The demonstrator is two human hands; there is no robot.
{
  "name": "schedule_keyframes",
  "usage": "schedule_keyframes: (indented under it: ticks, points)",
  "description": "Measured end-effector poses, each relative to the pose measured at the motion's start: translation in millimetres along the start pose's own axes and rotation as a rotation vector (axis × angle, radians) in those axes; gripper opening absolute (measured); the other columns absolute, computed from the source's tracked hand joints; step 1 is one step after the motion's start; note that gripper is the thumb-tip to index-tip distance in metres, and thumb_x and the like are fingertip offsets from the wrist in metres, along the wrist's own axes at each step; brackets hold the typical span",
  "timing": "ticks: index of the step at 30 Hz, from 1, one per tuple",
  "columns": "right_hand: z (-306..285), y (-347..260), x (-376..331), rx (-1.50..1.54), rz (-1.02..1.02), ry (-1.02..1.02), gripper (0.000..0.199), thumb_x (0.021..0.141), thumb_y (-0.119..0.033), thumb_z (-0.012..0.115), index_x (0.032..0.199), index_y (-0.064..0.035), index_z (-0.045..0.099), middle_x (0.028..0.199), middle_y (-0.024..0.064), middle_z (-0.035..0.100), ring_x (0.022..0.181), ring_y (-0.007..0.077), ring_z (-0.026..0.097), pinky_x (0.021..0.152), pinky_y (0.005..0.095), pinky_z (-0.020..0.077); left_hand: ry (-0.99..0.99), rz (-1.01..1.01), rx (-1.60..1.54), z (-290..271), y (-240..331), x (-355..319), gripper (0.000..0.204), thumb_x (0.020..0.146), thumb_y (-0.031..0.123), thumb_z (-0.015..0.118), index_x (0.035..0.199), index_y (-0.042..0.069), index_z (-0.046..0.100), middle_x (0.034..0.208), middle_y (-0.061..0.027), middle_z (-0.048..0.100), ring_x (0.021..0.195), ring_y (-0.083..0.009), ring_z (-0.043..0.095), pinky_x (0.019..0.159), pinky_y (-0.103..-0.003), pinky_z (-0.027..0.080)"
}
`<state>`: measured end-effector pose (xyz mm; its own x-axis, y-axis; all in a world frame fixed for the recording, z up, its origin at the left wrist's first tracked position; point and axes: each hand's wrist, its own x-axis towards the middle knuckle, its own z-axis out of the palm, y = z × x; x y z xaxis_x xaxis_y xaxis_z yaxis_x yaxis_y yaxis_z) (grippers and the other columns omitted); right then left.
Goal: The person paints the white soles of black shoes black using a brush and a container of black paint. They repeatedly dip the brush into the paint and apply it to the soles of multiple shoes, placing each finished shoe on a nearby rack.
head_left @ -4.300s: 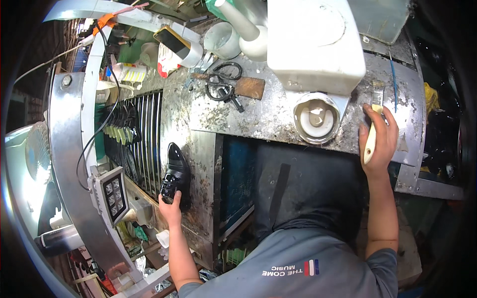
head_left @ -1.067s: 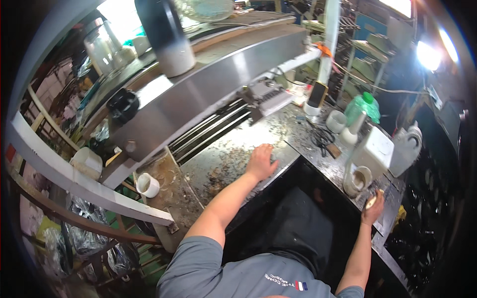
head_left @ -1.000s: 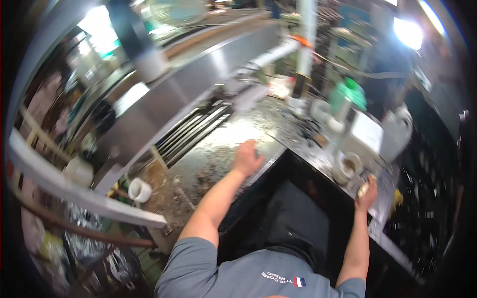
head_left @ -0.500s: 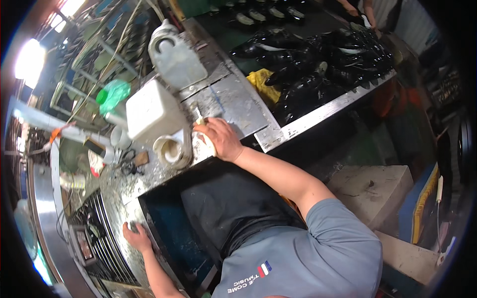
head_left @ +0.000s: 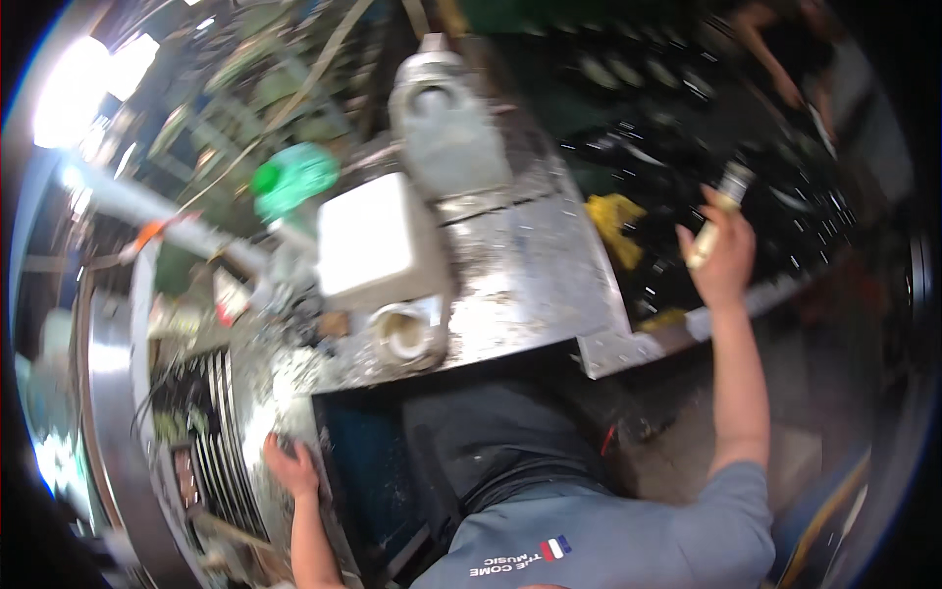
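Head: R hand (head_left: 726,260) w/ brush (head_left: 733,185), near blurry, prob. black shoes (head_left: 653,157)

I have the right hand (head_left: 724,263) gripping a brush (head_left: 732,188) well right of the white tank (head_left: 368,240). I keep the left hand (head_left: 293,468) near-left of the tank; a jug (head_left: 451,137) stands beyond it.

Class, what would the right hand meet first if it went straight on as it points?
Led by its paintbrush, the right hand would likely meet the glossy black shoes, though depth is unclear.
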<state>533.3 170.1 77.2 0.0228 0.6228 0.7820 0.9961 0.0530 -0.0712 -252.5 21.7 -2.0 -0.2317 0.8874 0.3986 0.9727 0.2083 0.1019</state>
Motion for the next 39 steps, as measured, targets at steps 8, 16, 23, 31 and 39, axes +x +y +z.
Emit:
schedule_keyframes:
  ticks: [8,16,23,31,39]
  points:
    - [30,47,-26,0.024,0.197,-0.183,0.041,0.089,-0.011,0.078,0.125,-0.0084,0.059,0.131,0.0118,0.068,0.117,0.0353,0.065,0.098,0.0419,0.0526,0.027,-0.03,0.023,-10,14,4,0.055,0.088,0.027,0.069,0.133,-0.002,0.055,0.143,-0.0211,0.052,0.136,-0.0414,0.045,0.115,-0.052,0.035]
    - [8,150,25,0.065,0.525,0.197,0.04,0.099,-0.032,0.071,0.132,-0.0108,0.06,0.126,0.0135,0.071,0.119,0.0342,0.067,0.095,0.0414,0.0524,0.09,0.002,-0.044,-12,25,5,0.05,0.087,0.025,0.069,0.129,0.001,0.057,0.143,-0.0191,0.051,0.136,-0.0407,0.045,0.114,-0.053,0.036]
    - [-111,40,63,0.583,0.332,0.312,0.037,0.103,-0.018,0.067,0.134,-0.0002,0.059,0.134,0.0106,0.062,0.124,0.0197,0.057,0.11,0.0344,0.0423,0.201,0.082,-0.114,-22,19,1,0.046,0.088,0.024,0.071,0.126,0.002,0.06,0.14,-0.0197,0.053,0.132,-0.0415,0.048,0.111,-0.051,0.039]
    - [-141,-196,17,1.589,0.193,-0.159,0.056,0.096,-0.027,0.073,0.139,-0.0087,0.042,0.133,0.0249,0.06,0.115,0.0303,0.064,0.086,0.0367,0.0613,-0.333,0.382,-1.092,-108,158,-4,0.072,0.08,0.031,0.085,0.138,0.0,0.055,0.147,-0.0174,0.052,0.138,-0.0337,0.05,0.115,-0.044,0.04]
    - [-132,-373,-7,2.081,0.185,-0.931,0.056,0.092,-0.006,0.076,0.132,-0.0109,0.036,0.138,0.0246,0.059,0.114,0.0288,0.067,0.097,0.0404,0.055,-1.51,0.486,-1.433,-103,200,-18,0.092,0.058,0.017,0.099,0.137,-0.001,0.056,0.119,-0.0118,0.072,0.112,-0.0205,0.068,0.102,-0.037,0.053]
